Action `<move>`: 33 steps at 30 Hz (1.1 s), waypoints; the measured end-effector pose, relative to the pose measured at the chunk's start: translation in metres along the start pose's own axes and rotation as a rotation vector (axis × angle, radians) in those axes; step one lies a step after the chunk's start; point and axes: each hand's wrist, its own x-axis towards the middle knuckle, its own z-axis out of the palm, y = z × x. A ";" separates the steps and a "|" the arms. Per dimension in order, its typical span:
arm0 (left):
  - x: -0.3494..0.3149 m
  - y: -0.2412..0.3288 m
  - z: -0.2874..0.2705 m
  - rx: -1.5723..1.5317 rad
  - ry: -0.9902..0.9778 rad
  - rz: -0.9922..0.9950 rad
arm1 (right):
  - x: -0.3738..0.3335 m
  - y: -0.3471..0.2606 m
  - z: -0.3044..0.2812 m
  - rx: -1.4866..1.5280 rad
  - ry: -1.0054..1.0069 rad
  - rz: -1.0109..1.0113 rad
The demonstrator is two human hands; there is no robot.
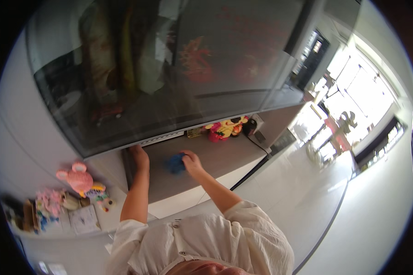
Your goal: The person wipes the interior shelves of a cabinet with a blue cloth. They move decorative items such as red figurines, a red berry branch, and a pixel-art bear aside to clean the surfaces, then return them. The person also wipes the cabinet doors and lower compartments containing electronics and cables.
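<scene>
A crumpled blue cloth (175, 164) is in my right hand (191, 162), held over the brown shelf top (163, 183); the cloth is blurred. The fingers are closed round its right side. My left hand (140, 157) is at the left end of the same shelf, just under the lower edge of the large dark glass panel (137, 91). Its fingers are partly hidden there, so I cannot see whether they hold anything.
At the back of the shelf stand yellow and red decorations (225, 129) and a small dark object (250, 127). A pink plush toy (79, 178) and other small things sit on a low white surface at the left. A fan (346, 120) stands far right.
</scene>
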 end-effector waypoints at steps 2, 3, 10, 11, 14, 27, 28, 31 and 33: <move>-0.014 0.024 0.011 -0.050 -0.136 0.002 | -0.026 -0.036 -0.033 -0.027 0.205 -0.184; -0.036 0.034 0.015 -0.063 -0.236 -0.042 | -0.054 -0.060 -0.070 -0.162 0.284 -0.316; -0.084 0.211 0.007 -0.061 -1.161 -0.084 | -0.108 -0.368 -0.132 -0.535 0.591 -0.948; -0.092 0.223 0.011 -0.144 -1.236 0.051 | -0.109 -0.401 -0.129 -0.426 0.534 -0.897; -0.112 0.287 0.012 -0.160 -1.317 0.289 | -0.079 -0.447 -0.153 -0.495 0.470 -0.804; -0.122 0.498 0.049 0.167 -0.636 0.868 | -0.048 -0.475 -0.194 -0.802 0.215 -0.862; -0.121 0.513 0.058 0.158 -0.577 0.794 | -0.054 -0.473 -0.196 -0.819 0.219 -0.887; -0.112 0.540 0.082 0.328 -0.358 0.934 | -0.098 -0.476 -0.205 -0.875 0.214 -0.990; -0.107 0.540 0.097 0.430 -0.239 0.992 | -0.130 -0.480 -0.223 -0.891 0.190 -1.072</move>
